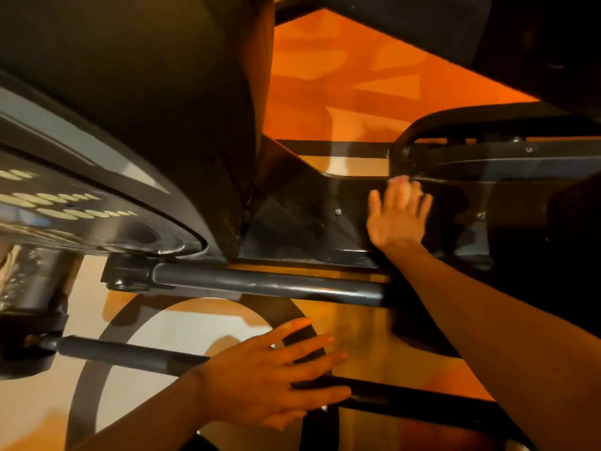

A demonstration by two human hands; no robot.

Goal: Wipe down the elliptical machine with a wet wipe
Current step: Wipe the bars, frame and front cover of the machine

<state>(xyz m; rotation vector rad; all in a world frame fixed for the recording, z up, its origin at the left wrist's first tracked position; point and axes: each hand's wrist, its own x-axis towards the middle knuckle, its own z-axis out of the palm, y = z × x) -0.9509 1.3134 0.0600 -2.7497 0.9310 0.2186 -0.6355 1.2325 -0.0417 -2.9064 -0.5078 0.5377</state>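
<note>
The elliptical machine fills the view, its dark flywheel housing (136,102) at upper left. My right hand (398,216) lies flat with spread fingers on the machine's black frame panel (305,219), by a pedal arm (507,164). A pale blurred patch at its fingertips (405,183) could be the wet wipe; I cannot tell for sure. My left hand (270,375) is low in the middle, fingers straight. It rests across the lower grey rail (130,354) and holds nothing. A second grey rail (266,284) runs between my two hands.
The console panel (61,203) with pale buttons sits at the left edge. Orange and white patterned floor (351,76) shows between the machine parts. A dark frame bar (422,408) crosses at lower right, and black machine parts close in at upper right.
</note>
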